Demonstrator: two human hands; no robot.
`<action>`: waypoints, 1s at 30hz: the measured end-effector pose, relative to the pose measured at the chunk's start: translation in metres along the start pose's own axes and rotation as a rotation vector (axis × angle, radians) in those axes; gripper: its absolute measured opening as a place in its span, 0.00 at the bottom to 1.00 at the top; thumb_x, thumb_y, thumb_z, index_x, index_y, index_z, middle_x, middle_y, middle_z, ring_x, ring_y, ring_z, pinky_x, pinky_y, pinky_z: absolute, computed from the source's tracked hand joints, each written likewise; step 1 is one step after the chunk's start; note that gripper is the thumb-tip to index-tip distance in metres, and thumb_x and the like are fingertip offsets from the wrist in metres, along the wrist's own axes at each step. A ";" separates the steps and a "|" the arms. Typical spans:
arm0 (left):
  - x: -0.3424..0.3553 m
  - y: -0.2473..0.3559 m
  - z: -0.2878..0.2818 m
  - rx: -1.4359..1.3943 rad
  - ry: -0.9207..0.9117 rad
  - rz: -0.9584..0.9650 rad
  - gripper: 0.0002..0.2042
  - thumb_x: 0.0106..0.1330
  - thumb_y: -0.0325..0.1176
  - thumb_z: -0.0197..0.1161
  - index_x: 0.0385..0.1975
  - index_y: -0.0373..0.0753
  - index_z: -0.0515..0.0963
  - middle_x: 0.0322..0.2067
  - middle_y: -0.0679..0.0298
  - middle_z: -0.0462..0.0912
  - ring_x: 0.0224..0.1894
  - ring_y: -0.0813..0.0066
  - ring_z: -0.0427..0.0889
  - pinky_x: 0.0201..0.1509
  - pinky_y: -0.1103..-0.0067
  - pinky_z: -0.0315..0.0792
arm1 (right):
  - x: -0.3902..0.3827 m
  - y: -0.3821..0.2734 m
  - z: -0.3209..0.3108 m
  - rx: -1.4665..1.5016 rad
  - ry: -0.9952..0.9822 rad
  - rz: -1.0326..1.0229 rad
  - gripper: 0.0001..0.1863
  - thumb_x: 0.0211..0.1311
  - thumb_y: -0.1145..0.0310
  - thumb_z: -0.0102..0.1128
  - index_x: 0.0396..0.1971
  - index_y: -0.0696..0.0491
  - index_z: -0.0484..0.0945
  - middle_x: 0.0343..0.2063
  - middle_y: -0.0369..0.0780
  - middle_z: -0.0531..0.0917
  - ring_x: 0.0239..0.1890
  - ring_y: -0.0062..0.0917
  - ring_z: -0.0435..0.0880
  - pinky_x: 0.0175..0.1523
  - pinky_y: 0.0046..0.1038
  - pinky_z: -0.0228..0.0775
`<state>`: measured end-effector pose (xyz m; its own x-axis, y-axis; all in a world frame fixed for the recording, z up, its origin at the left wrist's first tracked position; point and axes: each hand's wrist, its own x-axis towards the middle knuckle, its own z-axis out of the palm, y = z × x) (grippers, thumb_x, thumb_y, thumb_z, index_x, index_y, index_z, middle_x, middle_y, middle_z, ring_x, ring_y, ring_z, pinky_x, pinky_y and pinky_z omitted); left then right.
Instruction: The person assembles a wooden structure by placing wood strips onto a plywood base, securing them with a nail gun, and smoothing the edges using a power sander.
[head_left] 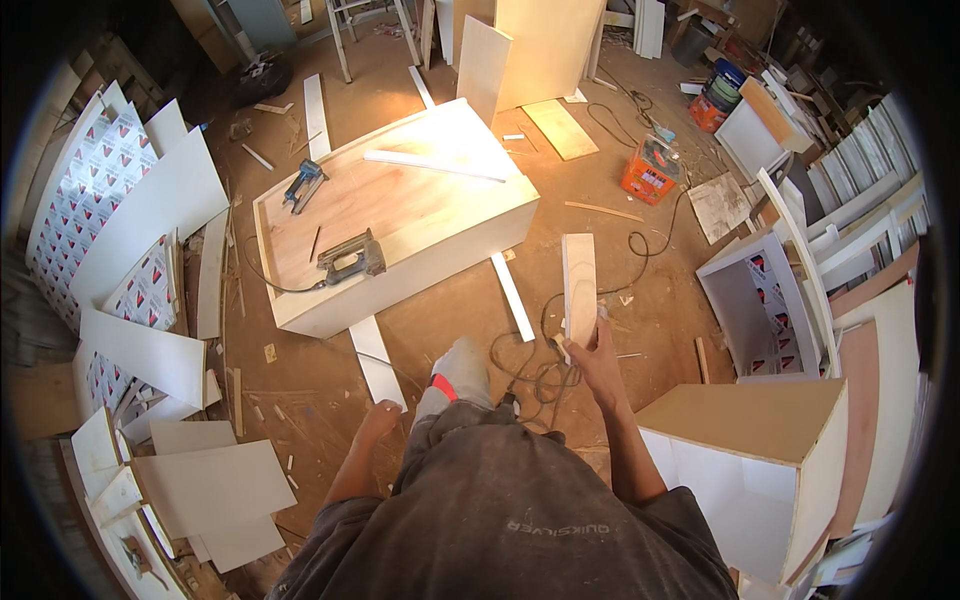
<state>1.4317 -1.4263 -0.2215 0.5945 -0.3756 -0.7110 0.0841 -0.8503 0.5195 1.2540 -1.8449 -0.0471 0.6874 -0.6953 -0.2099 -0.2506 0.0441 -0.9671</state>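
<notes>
My right hand (600, 362) grips the lower end of a narrow light wooden board (579, 290), which points away from me. Beside my leg hangs my left hand (377, 421), its fingers curled; whether anything is inside them is hidden. Ahead lies a large shallow wooden box (400, 282) with a raised rim, resting on white strips on the floor. On its recessed panel are a grey nail gun (352, 259) with a hose, a smaller blue staple gun (305, 187), a dark thin stick (315, 243) and a white strip (435, 166).
Open white cabinet boxes (745, 400) stand at my right. White and patterned sheets (150, 230) lean at the left. A black cable (545, 385) coils by my feet, near an orange bucket (652, 172). Offcuts litter the brown floor; a ladder (345, 40) stands far off.
</notes>
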 end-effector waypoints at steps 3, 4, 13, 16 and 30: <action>0.034 0.038 0.008 -0.235 0.064 0.064 0.17 0.65 0.42 0.57 0.44 0.35 0.79 0.33 0.63 0.82 0.31 0.74 0.80 0.31 0.77 0.73 | 0.044 -0.001 0.006 -0.023 -0.063 0.002 0.35 0.55 0.70 0.67 0.62 0.61 0.62 0.45 0.41 0.75 0.45 0.24 0.75 0.49 0.27 0.70; 0.044 0.051 0.008 -0.242 0.055 0.075 0.17 0.65 0.42 0.57 0.44 0.34 0.79 0.32 0.63 0.82 0.32 0.74 0.80 0.32 0.77 0.73 | 0.061 0.003 0.008 -0.064 -0.089 0.017 0.35 0.56 0.70 0.66 0.62 0.61 0.61 0.44 0.40 0.75 0.44 0.24 0.75 0.47 0.26 0.70; 0.183 0.137 -0.032 -0.165 -0.044 0.133 0.18 0.64 0.45 0.54 0.38 0.35 0.81 0.31 0.52 0.83 0.39 0.57 0.82 0.46 0.68 0.73 | 0.248 -0.022 0.057 -0.299 -0.086 0.035 0.34 0.51 0.64 0.68 0.57 0.61 0.67 0.31 0.39 0.70 0.34 0.24 0.69 0.42 0.28 0.65; 0.243 0.169 -0.073 -0.168 0.055 0.066 0.19 0.65 0.45 0.54 0.43 0.37 0.81 0.36 0.51 0.84 0.41 0.54 0.82 0.48 0.67 0.73 | 0.309 -0.039 0.081 -0.368 -0.080 0.118 0.32 0.50 0.66 0.69 0.55 0.61 0.69 0.31 0.40 0.72 0.35 0.27 0.72 0.43 0.31 0.67; 0.384 0.307 -0.225 -0.395 0.291 0.131 0.18 0.68 0.42 0.57 0.49 0.33 0.78 0.42 0.47 0.83 0.45 0.57 0.83 0.50 0.70 0.74 | 0.531 -0.026 0.153 -0.467 -0.229 0.103 0.24 0.53 0.68 0.66 0.49 0.59 0.71 0.30 0.37 0.74 0.33 0.23 0.73 0.38 0.28 0.68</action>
<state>1.8661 -1.7489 -0.2281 0.8136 -0.3037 -0.4958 0.2568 -0.5773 0.7751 1.7301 -2.1057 -0.1552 0.7611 -0.5275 -0.3773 -0.5660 -0.2562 -0.7836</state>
